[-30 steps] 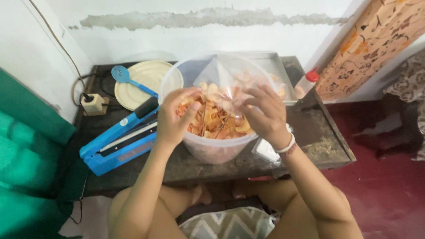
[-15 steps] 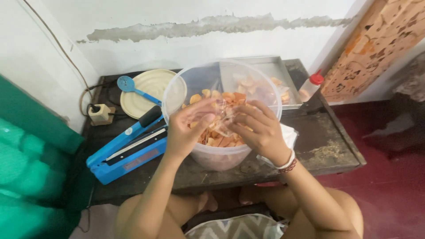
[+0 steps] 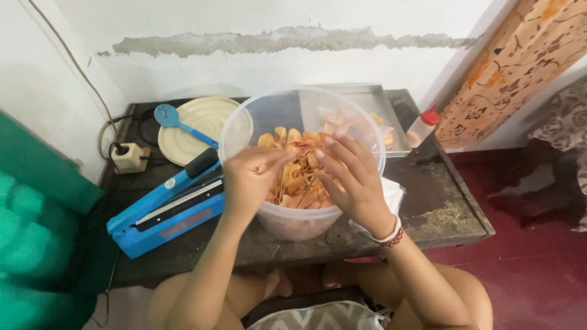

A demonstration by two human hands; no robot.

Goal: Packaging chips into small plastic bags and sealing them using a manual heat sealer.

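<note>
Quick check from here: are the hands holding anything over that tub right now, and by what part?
Cannot tell. Both the left hand and right hand sit over the chips in the clear tub; any grip is blurred.

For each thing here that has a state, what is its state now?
Tub: open, about half full of orange chips.
Lid: off, flat on the table.
Sealer: arm down.
Bottle: capped.
Left hand: over the chips.
Right hand: fingers spread.

- Both forearms are bare, with no sleeves in view.
- The right hand [image 3: 358, 183] has a white band and a dark red beaded bracelet at the wrist.
- The left hand [image 3: 251, 177] wears nothing.
- Bare knees, lower frame; grey-and-white zigzag cloth [image 3: 318, 316] at the bottom centre.
</note>
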